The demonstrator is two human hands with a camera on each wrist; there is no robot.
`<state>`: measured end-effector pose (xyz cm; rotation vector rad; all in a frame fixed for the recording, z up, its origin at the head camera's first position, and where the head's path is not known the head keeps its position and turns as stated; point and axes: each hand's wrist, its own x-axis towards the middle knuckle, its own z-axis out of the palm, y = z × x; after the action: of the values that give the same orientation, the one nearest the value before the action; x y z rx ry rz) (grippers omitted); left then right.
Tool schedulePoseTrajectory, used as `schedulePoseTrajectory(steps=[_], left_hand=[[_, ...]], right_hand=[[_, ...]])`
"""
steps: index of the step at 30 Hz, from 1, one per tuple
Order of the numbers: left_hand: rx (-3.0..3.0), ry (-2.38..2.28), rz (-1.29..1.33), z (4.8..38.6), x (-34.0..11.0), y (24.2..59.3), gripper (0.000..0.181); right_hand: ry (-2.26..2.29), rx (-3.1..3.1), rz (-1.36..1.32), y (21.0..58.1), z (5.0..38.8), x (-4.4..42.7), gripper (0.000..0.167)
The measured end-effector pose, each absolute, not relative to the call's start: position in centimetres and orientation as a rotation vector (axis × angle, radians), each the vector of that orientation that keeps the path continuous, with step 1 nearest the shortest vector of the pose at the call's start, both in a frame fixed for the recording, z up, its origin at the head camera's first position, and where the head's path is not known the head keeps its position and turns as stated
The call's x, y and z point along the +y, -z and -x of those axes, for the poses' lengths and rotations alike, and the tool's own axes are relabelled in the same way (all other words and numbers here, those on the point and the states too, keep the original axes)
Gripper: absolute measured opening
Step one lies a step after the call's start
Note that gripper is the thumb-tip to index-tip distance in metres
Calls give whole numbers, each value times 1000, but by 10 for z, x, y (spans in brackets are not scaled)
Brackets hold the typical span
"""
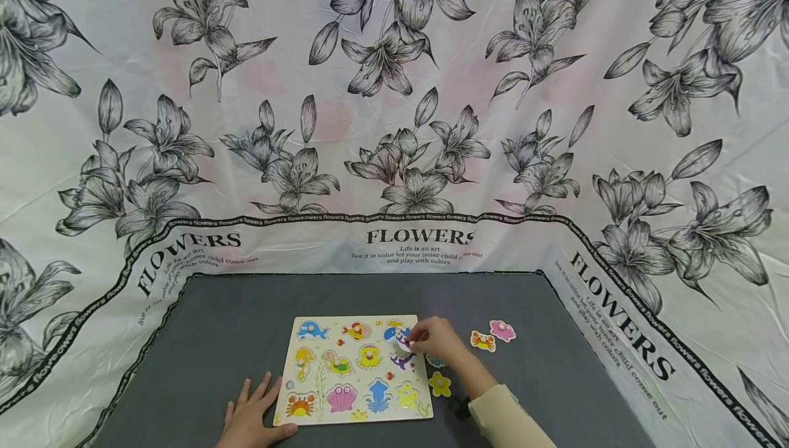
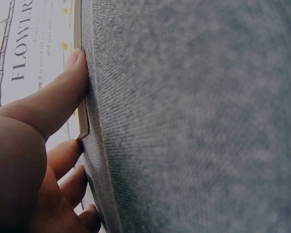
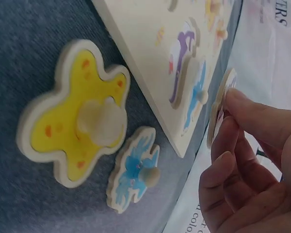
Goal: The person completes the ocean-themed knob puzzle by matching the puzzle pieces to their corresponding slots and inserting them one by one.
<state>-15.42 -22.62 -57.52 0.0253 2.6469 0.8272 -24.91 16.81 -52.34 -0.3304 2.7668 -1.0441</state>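
R grip (image 1: 437, 340) pinches purple pc (image 3: 215, 121) by puzzle bd (image 1: 357, 379), blue pc (image 3: 195, 101) inset far right; L grip (image 1: 253, 412) wide, touching bd.

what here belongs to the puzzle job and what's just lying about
Part of the job:
puzzle board
left hand, at its edge
right hand, gripping a piece
apparently the loose yellow star, blue piece, crab and pink piece

Just surroundings, no stray objects I can identify:
grey tabletop
flower-print cloth

The right fingers (image 3: 226, 138) partly hide 1 pinched piece (image 3: 217, 108), its picture unclear.
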Motion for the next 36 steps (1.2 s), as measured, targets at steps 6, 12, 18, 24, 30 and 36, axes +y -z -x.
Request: schedulePoseTrajectory(steps=[6, 12, 18, 24, 30, 36], left_hand=[[2643, -851, -30, 153, -226, 574, 110], [2639, -852, -28, 154, -227, 575, 111], [2633, -862, -16, 155, -227, 577, 113], [2647, -845, -22, 154, -228, 578, 111], [2645, -848, -22, 154, -228, 578, 111], [2618, -858, -4, 156, -228, 578, 113]], right_hand=[[1038, 2714, 374, 528, 242, 164, 6], [1009, 2697, 377, 533, 240, 160, 7], [985, 2693, 396, 532, 238, 159, 7], [962, 2684, 355, 532, 236, 158, 8], [940, 2689, 355, 532, 235, 156, 5], [924, 2696, 348, 532, 235, 155, 5]])
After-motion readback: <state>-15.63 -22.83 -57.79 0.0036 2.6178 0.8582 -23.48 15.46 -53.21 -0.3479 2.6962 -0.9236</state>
